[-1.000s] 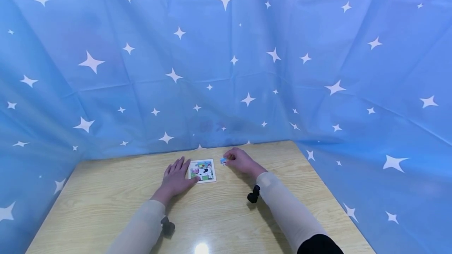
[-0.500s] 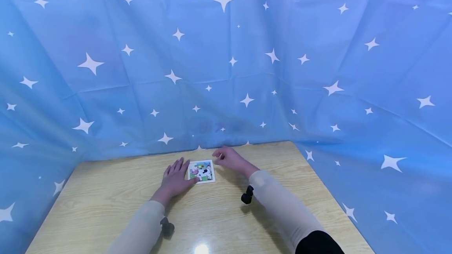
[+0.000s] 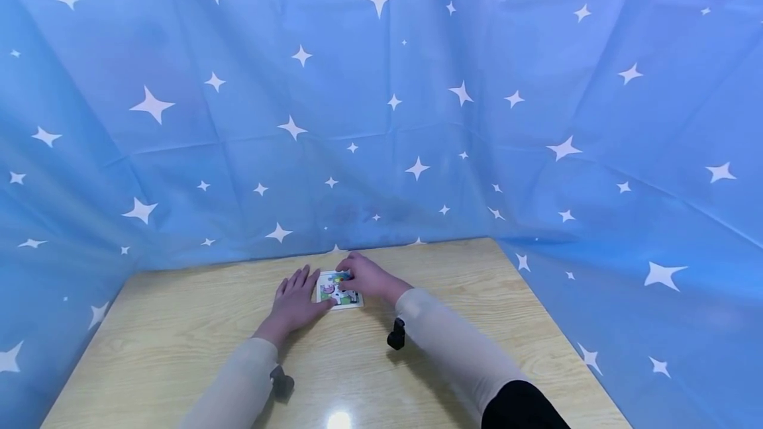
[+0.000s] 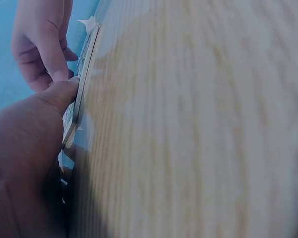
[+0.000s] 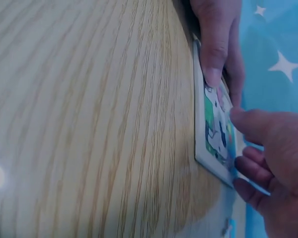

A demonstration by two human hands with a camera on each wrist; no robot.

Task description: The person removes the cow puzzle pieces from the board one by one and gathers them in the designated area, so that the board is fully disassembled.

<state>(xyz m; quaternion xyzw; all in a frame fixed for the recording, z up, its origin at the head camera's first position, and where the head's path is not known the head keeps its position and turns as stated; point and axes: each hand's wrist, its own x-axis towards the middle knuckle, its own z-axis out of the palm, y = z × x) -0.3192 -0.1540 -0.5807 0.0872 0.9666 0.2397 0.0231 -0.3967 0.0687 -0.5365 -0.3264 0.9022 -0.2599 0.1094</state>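
Observation:
A small square puzzle [image 3: 341, 305] with a white border and a cow picture lies flat near the table's far edge. My left hand [image 3: 297, 303] rests spread at its left side, thumb pressing on the lower left of the picture. Over the puzzle's upper right is my right hand [image 3: 368, 278], its thumb and bent fingers apart at the surface. No held piece shows between them in the right wrist view, where the thumb and curled fingers [image 5: 251, 173] appear beside the board. A small light-blue item [image 5: 230, 228], seemingly a puzzle piece, lies past the board's right end.
The wooden table [image 3: 179, 336] extends around both arms. Behind and at the sides hangs a blue curtain [image 3: 334, 85] with white stars, meeting the table's far edge close to the puzzle. A small black device [image 3: 396, 336] hangs at the right wrist.
My right hand has moved left, from the small blue piece beside the puzzle to over the puzzle's upper right. The piece's spot is now hidden in the head view. My left hand stays put.

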